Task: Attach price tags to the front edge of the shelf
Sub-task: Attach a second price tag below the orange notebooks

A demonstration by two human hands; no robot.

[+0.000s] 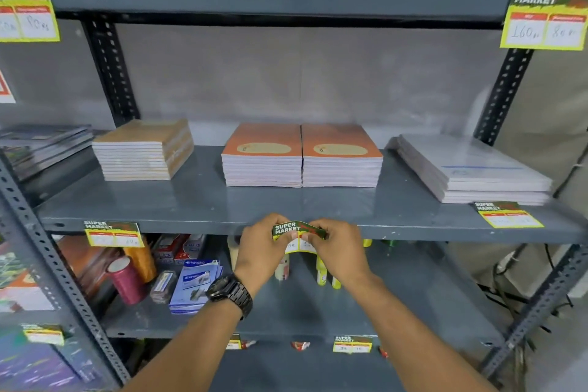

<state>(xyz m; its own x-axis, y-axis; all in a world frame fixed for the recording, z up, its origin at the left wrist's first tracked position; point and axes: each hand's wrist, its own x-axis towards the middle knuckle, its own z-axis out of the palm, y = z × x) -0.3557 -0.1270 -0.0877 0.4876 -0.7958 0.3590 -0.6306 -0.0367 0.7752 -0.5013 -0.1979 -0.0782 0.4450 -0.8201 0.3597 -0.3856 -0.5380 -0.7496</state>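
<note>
A green and yellow "Super Market" price tag (297, 235) is bowed between both hands at the front edge of the middle grey shelf (203, 226), below two orange notebook stacks. My left hand (259, 248), with a black watch on its wrist, pinches the tag's left side. Its right side is pinched by my right hand (339, 248). Whether the tag touches the edge I cannot tell. Two more tags hang on this same edge, a left tag (112, 234) and a right tag (509, 215).
Notebook stacks (302, 159) (143, 151) and a paper pile (471, 169) lie on the middle shelf. Below are thread spools (125, 280), blue packets (194, 283) and small bottles. Perforated uprights (506, 95) frame the rack. Tags hang on the upper shelf (545, 16) and lower edge (352, 344).
</note>
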